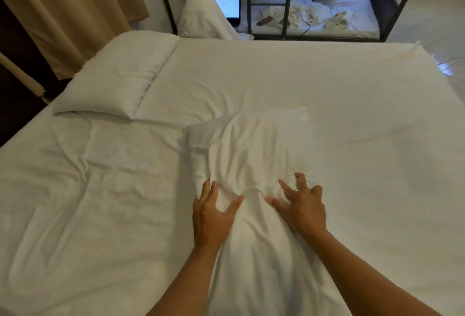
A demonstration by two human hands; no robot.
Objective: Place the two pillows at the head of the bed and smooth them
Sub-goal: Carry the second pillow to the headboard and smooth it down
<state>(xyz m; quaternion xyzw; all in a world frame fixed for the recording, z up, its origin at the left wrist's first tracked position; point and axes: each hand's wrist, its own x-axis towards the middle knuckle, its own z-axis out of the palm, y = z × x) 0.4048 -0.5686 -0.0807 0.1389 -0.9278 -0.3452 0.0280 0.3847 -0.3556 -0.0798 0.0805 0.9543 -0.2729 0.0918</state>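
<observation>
The person stands at one side of the bed [327, 84] and holds the second pillow [251, 154] with both hands. The left hand [211, 212] grips the pillow's near part from the left, fingers and thumb closed around a fold of the cloth. The right hand [302, 205] presses on the cloth from the right with fingers spread and bent like a claw, so it pinches a bunch of cloth more than it closes fully.

This pillow lies near the middle of the bed. Its long axis runs from the person toward the far edge, and its far end, with a flat square hem, points away. The near part is squeezed narrow between the hands.

The first pillow [113, 76] already lies at the left far corner of the bed, near the curtain [75, 8]. Its long axis runs along the left edge, which seems to be the head.

The pillow looks light and very soft; it bends and wrinkles where it is gripped. The loose cover may slide over the filling, so it is probably better to take hold of the filled body or two corners, not only the cloth. It likely must be turned and carried left, to the head edge beside the first pillow, then patted flat.
</observation>
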